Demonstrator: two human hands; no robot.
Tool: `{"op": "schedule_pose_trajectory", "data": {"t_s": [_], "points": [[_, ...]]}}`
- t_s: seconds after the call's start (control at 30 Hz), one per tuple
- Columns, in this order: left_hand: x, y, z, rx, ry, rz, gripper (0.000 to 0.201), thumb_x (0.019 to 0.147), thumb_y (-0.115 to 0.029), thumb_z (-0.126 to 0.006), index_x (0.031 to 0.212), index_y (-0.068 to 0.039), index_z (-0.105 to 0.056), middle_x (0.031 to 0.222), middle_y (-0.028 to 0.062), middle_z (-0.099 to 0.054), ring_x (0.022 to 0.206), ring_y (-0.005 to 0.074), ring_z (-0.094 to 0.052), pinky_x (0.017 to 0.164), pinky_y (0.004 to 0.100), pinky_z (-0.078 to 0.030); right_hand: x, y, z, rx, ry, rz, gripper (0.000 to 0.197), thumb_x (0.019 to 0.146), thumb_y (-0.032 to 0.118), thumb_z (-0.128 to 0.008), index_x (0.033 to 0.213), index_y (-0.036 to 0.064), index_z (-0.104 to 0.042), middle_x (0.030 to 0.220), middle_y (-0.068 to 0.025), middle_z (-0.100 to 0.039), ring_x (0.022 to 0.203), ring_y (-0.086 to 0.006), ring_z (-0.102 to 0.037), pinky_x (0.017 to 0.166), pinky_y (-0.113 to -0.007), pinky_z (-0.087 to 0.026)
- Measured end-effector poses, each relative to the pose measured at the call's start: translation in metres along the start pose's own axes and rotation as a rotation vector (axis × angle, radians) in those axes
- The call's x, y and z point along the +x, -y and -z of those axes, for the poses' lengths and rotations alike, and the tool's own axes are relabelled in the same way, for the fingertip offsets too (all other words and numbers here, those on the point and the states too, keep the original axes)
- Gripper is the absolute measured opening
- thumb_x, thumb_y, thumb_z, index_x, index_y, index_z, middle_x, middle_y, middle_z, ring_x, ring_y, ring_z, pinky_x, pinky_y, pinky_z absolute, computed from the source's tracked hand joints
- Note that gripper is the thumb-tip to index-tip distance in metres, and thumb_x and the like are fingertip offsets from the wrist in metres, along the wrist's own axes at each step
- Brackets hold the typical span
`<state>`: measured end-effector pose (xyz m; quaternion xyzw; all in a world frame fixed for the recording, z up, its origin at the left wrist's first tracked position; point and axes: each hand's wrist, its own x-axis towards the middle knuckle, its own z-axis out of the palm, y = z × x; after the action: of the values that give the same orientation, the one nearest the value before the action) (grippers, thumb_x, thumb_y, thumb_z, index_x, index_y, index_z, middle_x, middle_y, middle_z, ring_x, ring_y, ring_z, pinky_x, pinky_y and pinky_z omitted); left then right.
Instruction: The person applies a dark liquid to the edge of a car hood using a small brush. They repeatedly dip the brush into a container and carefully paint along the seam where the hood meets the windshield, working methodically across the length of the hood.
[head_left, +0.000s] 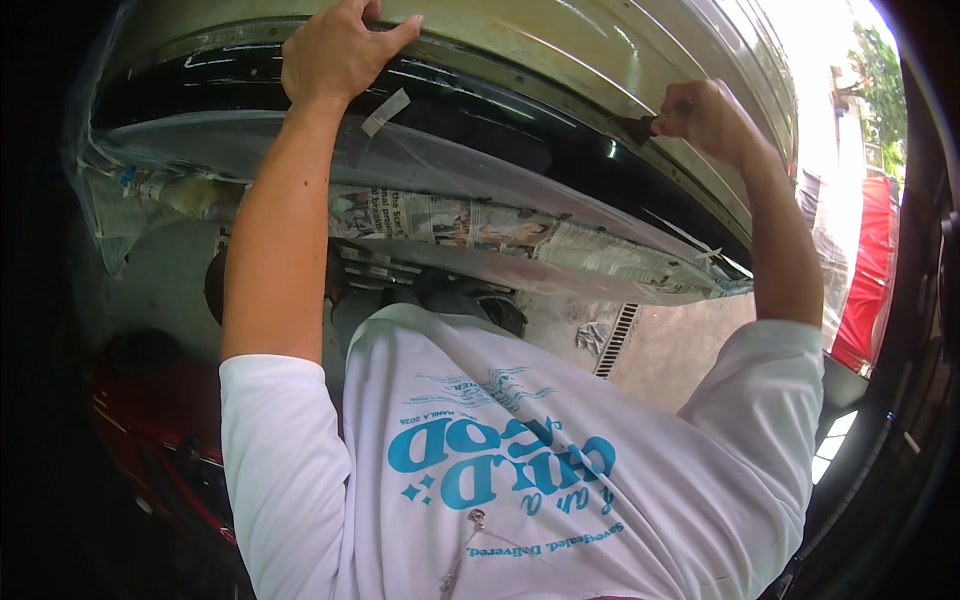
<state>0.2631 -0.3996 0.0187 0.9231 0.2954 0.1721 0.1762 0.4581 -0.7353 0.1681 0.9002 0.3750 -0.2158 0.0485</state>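
High in the head view, my left hand (pixel 338 58) lies on a greenish-gold painted vehicle panel (pixel 520 45). Its thumb points out to the side, and the fingertips run past the upper edge of the picture. Farther right, my right hand (pixel 708 118) is closed around a dark flat-bladed scraper (pixel 637 128), slightly blurred. The blade meets the seam between the gold panel and a glossy black curved strip (pixel 480 125). Most of the scraper's handle is hidden in the fist. A short piece of pale tape (pixel 386 111) sticks to the strip's lower edge.
Clear plastic sheeting (pixel 440 165) and taped newspaper (pixel 450 218) hang below the black strip. A floor drain grate (pixel 615 340) lies beneath. Part of a red vehicle (pixel 160 430) stands at lower left, and a red banner (pixel 868 275) is at far right.
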Motion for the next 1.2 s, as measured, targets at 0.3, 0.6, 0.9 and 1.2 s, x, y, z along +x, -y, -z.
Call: {"op": "schedule_pose_trajectory", "data": {"t_s": [0.3, 0.6, 0.9, 1.2], "points": [[-0.008, 0.0, 0.0, 0.012, 0.003, 0.027, 0.061, 0.08, -0.075, -0.07, 0.102, -0.018, -0.069, 0.076, 0.0016, -0.067, 0.076, 0.0248, -0.069, 0.067, 0.0412, -0.053, -0.03, 0.035, -0.031, -0.346, -0.229, 0.078, 0.025, 0.088, 0.027, -0.078, 0.097, 0.005, -0.072, 0.092, -0.0131, -0.072, 0.089, -0.0354, -0.072, 0.08, -0.047, -0.058], [0.0, 0.003, -0.001, 0.002, -0.014, -0.013, 0.063, 0.08, -0.076, -0.07, 0.101, -0.016, -0.068, 0.078, 0.002, -0.067, 0.076, 0.0244, -0.069, 0.065, 0.0408, -0.052, 0.002, 0.008, -0.002, -0.028, 0.018, 0.034, 0.028, 0.081, 0.026, -0.085, 0.087, 0.0007, -0.073, 0.076, -0.0152, -0.07, 0.074, -0.0302, -0.068, 0.074, -0.043, -0.053], [0.0, 0.004, -0.005, 0.007, -0.025, -0.009, 0.062, 0.08, -0.075, -0.07, 0.101, -0.017, -0.068, 0.072, 0.0004, -0.064, 0.072, 0.0232, -0.067, 0.064, 0.04, -0.051, -0.039, 0.029, -0.039, -0.254, -0.285, 0.018, 0.027, 0.087, 0.028, -0.078, 0.094, 0.0036, -0.071, 0.091, -0.0174, -0.073, 0.089, -0.039, -0.071, 0.081, -0.049, -0.057], [-0.002, 0.003, -0.002, -0.065, -0.01, 0.042, 0.062, 0.076, -0.076, -0.074, 0.096, -0.017, -0.07, 0.07, -0.0021, -0.062, 0.068, 0.0194, -0.065, 0.063, 0.037, -0.05, 0.033, -0.009, 0.001, -0.021, 0.088, 0.038, 0.028, 0.078, 0.023, -0.086, 0.078, -0.0008, -0.072, 0.073, -0.0126, -0.071, 0.069, -0.0254, -0.067, 0.069, -0.039, -0.052]]}}
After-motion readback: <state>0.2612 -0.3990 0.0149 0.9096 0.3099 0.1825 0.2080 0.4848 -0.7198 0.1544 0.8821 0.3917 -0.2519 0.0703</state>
